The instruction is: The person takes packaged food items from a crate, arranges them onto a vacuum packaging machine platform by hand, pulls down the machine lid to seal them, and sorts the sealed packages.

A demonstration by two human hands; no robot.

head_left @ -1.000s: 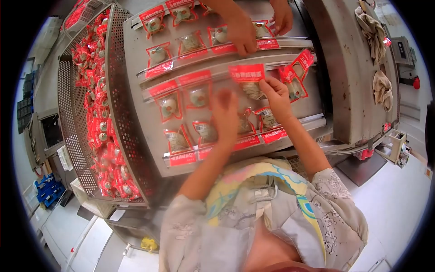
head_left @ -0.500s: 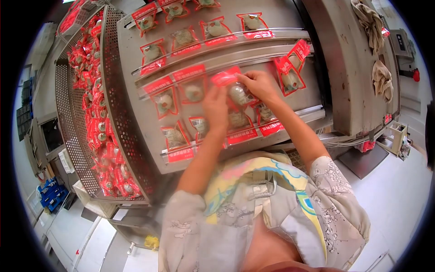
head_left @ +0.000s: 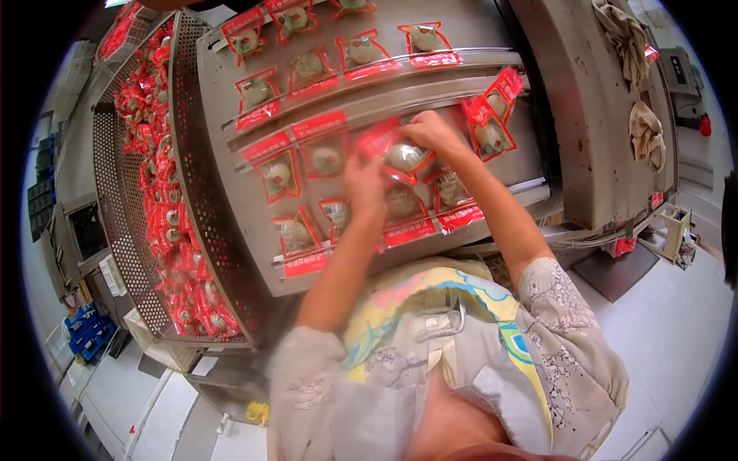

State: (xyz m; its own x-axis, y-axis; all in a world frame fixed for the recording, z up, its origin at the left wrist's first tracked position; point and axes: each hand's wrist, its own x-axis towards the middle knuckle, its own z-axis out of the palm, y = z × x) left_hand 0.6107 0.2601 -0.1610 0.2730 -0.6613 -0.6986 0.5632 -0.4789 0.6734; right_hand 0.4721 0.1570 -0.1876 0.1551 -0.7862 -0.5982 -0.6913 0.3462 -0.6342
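A clear food packet with a red printed strip (head_left: 406, 157) and a pale round item inside is between my hands, over the metal machine bed. My right hand (head_left: 433, 134) pinches its upper right corner. At the left end of the red strip, my left hand (head_left: 365, 184) has its fingers closed on the edge, slightly blurred. To the left lie a packet (head_left: 327, 157) and another packet (head_left: 277, 177), strips on the upper metal bar. Below, a row of packets (head_left: 403, 203) rests along the front bar. Two overlapping packets (head_left: 490, 127) lie to the right.
A perforated metal bin (head_left: 192, 100) on the left holds many red packets (head_left: 165, 200). More packets (head_left: 361, 50) line the far bar (head_left: 492, 55). A thick metal housing (head_left: 573, 115) with cloths (head_left: 648, 138) on it stands to the right.
My right hand has shifted slightly left and up with the packet's corner. My left hand has moved a little down and left, and the packet's red strip tilts more.
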